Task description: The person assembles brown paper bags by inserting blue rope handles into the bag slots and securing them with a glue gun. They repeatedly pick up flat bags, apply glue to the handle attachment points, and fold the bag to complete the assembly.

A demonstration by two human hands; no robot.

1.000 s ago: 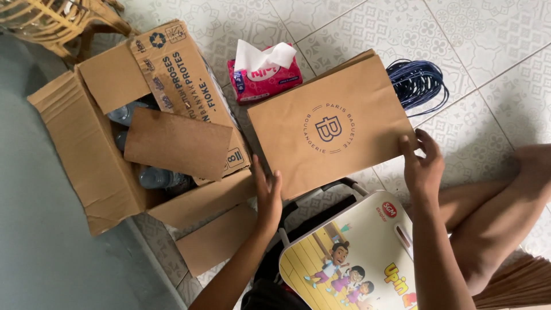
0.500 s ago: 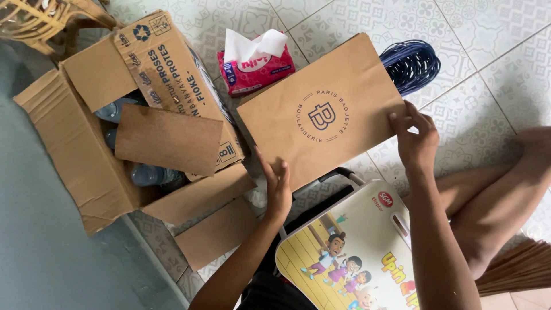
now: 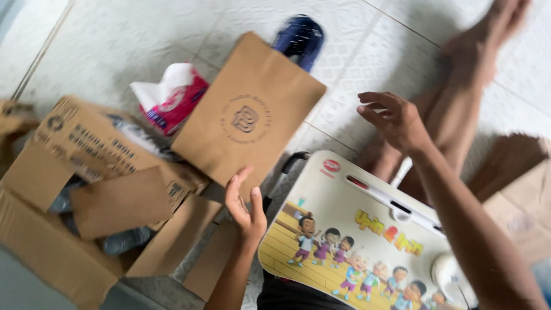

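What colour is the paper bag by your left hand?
Plain brown, with a round dark stamp mid-face; the paper bag shows in the head view, left hand at its lower edge.

At twelve o'clock from my left hand (image 3: pixel 245 205) lies a flat brown paper bag (image 3: pixel 248 117) with a round dark stamp. At ten o'clock sits a red-and-white tissue pack (image 3: pixel 171 101). At nine o'clock, an open brown cardboard box (image 3: pixel 86 189).

brown paper bag (image 3: pixel 249 117) | flat, tilted | on tiled floor, round logo up

A home floor; patterned white tiles (image 3: pixel 143 51), tissue pack (image 3: pixel 172 97), cartoon lap desk (image 3: pixel 356 235).
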